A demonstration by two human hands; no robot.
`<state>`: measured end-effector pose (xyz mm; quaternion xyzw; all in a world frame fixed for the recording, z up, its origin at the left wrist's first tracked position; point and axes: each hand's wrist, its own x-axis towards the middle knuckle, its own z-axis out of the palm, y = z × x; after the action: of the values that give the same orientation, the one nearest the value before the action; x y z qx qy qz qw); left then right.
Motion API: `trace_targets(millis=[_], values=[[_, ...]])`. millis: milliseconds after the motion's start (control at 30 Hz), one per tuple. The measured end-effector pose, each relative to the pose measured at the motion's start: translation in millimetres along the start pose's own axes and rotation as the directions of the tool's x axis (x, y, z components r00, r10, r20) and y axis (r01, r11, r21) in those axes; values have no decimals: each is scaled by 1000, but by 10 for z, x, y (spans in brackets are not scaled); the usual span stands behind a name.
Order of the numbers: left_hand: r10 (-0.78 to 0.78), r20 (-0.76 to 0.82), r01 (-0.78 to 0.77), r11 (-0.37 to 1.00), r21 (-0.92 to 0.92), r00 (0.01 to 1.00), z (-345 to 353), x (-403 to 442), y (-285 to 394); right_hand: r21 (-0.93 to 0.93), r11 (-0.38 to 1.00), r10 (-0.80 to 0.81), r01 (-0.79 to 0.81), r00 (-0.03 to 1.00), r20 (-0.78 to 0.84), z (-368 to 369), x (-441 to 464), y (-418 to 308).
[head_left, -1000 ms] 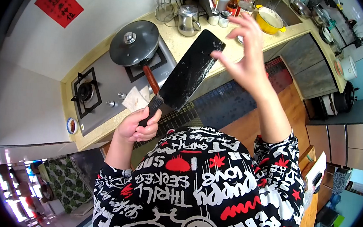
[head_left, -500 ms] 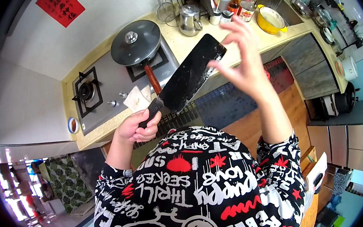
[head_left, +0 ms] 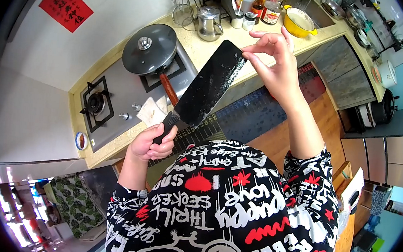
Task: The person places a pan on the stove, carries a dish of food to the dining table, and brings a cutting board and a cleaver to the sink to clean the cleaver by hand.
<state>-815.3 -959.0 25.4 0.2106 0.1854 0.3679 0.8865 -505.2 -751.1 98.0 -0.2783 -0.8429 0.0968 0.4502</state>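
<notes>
So the shirt (head_left: 234, 195) is pretty loud: black all over, covered in white graffiti-style lettering. I can make out "THRILL SEEKER," "PUPPY LOVE" and "REBEL," plus red splashes like a drippy blob (head_left: 198, 182) and a star (head_left: 329, 215). Pale cartoon outline low on the front too. Left sleeve (head_left: 127, 195) and right sleeve (head_left: 309, 165) carry the same print, forearms bare. Left hand (head_left: 156, 142) and right hand (head_left: 278, 68) are bare too.

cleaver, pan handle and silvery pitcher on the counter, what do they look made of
Cleaver: probably metal with a dark coating, judging by the thin, flat black blade; its grip could be matt plastic, being dull black, but that's uncertain.
Pan handle: likely varnished wood, from its glossy red-brown surface.
Pitcher: seemingly polished stainless steel, given the mirror-like reflections.
</notes>
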Motion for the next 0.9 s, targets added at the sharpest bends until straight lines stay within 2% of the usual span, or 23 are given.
trace_targets(millis=[133,333,467,733,900], values=[[14,-3,-14,1000,5,1000,-4,2,-3,-41,997,-65,64,997,-28,-13,-1,-161],[19,3,-19,1000,0,1000,28,44,10,-168,984,-67,52,994,-85,88,-60,-29],[24,11,-24,1000,-16,1000,25,54,3,-99,994,-44,40,998,-35,75,-69,-273],[27,11,-26,999,-41,1000,32,78,24,-122,993,0,-5,999,-40,181,-114,-69],[28,4,-28,998,-52,1000,35,87,16,-99,995,8,-11,1000,-30,183,-97,-339]])
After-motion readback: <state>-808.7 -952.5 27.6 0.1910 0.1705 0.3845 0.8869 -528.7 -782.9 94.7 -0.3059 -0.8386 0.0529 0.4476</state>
